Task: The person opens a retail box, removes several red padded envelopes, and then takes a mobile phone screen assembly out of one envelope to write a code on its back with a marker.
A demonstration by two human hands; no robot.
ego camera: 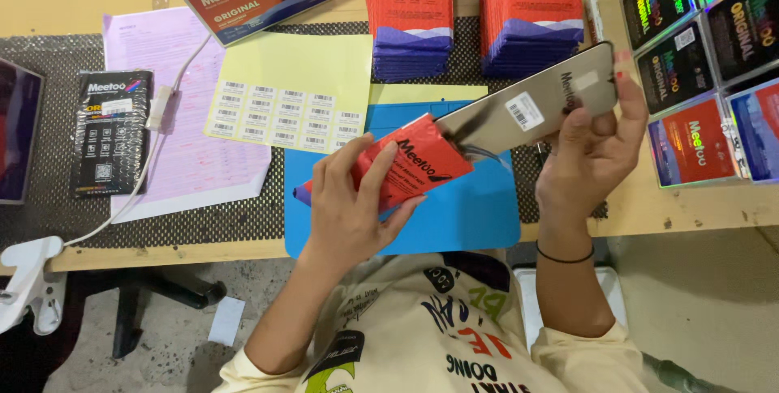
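My left hand (353, 202) grips a red and purple padded pouch (410, 162) over the blue mat (471, 214). My right hand (592, 146) holds a thin silver device (527, 101) with a white barcode sticker on it, tilted. The device's lower left end sits inside the pouch's open mouth. A dark cable shows where the two meet.
A yellow sheet with several barcode stickers (280, 113) lies left of the mat, beside a pink paper (178, 125) and a black packet (109, 129). Two stacks of red pouches (410, 16) stand behind. Glossy boxes (702, 60) fill the right. A white cable (154, 150) runs left.
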